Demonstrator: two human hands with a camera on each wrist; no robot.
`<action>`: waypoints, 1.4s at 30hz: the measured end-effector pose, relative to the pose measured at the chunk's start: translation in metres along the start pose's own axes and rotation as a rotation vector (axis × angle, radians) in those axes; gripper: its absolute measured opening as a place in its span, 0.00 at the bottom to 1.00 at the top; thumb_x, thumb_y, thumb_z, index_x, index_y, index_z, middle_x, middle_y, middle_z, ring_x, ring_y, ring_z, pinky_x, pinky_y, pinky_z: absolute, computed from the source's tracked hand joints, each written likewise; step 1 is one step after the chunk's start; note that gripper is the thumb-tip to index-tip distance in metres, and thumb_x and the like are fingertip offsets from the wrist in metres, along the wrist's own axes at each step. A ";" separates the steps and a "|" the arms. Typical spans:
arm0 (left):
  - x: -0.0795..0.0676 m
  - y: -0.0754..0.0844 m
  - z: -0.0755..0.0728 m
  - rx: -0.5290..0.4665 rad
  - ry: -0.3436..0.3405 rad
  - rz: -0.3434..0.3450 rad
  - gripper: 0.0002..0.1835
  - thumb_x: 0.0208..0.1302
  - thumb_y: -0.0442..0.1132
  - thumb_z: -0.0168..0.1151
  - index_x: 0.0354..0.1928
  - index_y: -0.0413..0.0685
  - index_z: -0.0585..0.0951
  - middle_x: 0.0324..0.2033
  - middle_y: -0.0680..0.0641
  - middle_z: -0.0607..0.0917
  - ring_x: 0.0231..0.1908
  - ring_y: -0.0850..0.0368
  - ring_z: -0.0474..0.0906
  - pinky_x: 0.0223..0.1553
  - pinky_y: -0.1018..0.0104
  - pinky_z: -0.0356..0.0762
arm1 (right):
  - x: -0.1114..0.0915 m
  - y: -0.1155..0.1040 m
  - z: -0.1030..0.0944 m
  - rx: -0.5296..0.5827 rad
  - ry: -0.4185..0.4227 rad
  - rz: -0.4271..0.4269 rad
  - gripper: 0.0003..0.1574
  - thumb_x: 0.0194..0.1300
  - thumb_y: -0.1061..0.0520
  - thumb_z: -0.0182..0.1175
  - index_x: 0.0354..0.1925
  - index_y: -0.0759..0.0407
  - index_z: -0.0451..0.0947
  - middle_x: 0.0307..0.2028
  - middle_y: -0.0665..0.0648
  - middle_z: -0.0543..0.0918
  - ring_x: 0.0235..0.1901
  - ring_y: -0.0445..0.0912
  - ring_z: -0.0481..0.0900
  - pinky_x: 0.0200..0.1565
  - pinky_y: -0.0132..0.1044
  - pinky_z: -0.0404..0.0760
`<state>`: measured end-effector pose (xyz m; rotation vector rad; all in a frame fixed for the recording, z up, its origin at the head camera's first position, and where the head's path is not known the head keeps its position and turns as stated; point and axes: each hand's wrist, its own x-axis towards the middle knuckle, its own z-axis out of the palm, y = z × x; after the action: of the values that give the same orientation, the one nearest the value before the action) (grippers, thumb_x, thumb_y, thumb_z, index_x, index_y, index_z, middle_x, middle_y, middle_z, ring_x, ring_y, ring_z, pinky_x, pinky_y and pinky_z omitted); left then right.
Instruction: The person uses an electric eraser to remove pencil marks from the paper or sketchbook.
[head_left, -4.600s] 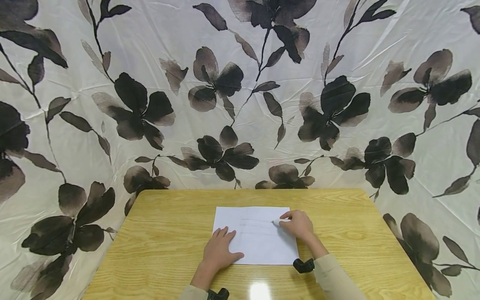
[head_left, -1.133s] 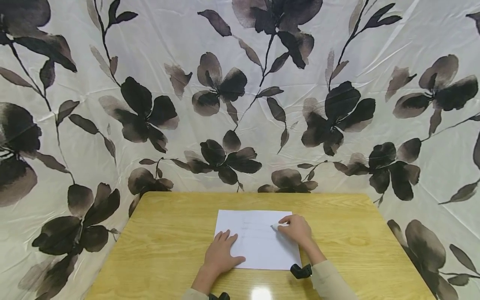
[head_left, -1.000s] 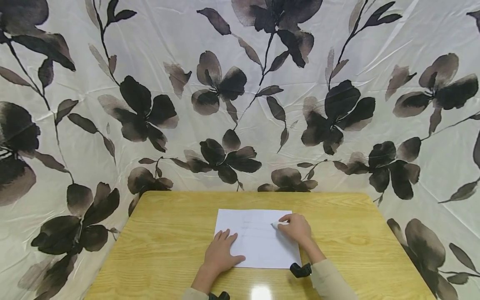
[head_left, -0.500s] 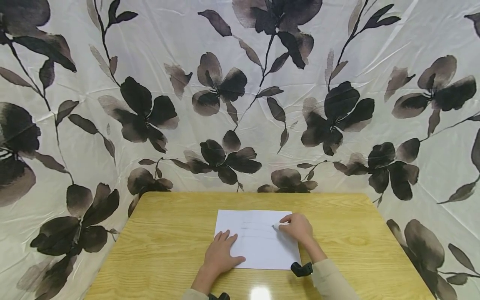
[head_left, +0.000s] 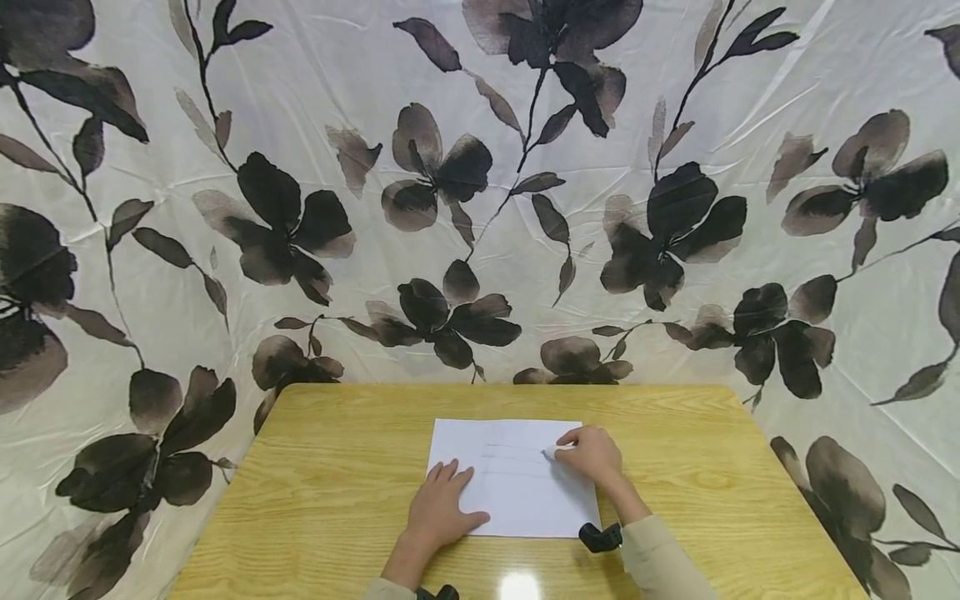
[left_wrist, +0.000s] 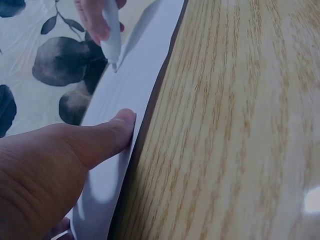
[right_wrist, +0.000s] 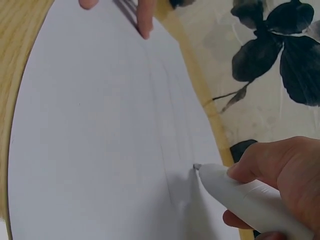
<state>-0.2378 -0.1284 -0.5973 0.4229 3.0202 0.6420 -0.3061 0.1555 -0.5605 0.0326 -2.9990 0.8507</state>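
Pinching a thick white pen [right_wrist: 252,202] at faint grey lines [right_wrist: 165,175] on a white rectangular paper sheet [head_left: 528,510] atop the yellow wood-grain bench [head_left: 337,483], the right hand [head_left: 595,456] seems best served by light, even pressure, the spread left hand [head_left: 441,507] bracing the sheet.

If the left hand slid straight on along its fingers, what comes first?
Ahead of the left hand, the flat white rectangular paper and yellow woodgrain tabletop show nothing raised; the white fabric backdrop with dark flowers seems first, though depth is unclear.
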 end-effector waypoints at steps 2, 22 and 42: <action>0.000 0.000 0.000 -0.001 -0.001 0.001 0.43 0.50 0.64 0.68 0.63 0.43 0.75 0.66 0.34 0.68 0.66 0.31 0.58 0.64 0.40 0.62 | 0.000 0.000 -0.001 -0.007 0.001 0.003 0.11 0.49 0.49 0.71 0.34 0.48 0.89 0.32 0.49 0.85 0.29 0.43 0.78 0.23 0.37 0.75; -0.001 0.001 -0.002 0.012 -0.008 -0.004 0.43 0.50 0.65 0.67 0.64 0.44 0.75 0.66 0.35 0.68 0.67 0.32 0.58 0.64 0.40 0.61 | 0.001 -0.005 -0.001 0.011 -0.021 -0.006 0.10 0.49 0.50 0.70 0.34 0.47 0.89 0.34 0.49 0.86 0.31 0.44 0.80 0.24 0.37 0.75; 0.000 -0.002 0.001 0.018 0.009 0.008 0.43 0.50 0.65 0.67 0.63 0.44 0.75 0.66 0.35 0.68 0.67 0.33 0.58 0.65 0.41 0.61 | 0.002 -0.006 0.001 0.015 -0.018 -0.027 0.10 0.50 0.50 0.70 0.33 0.48 0.89 0.34 0.50 0.86 0.32 0.46 0.81 0.26 0.38 0.76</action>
<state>-0.2381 -0.1303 -0.5990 0.4341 3.0364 0.6187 -0.3082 0.1502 -0.5583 0.0806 -3.0016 0.8754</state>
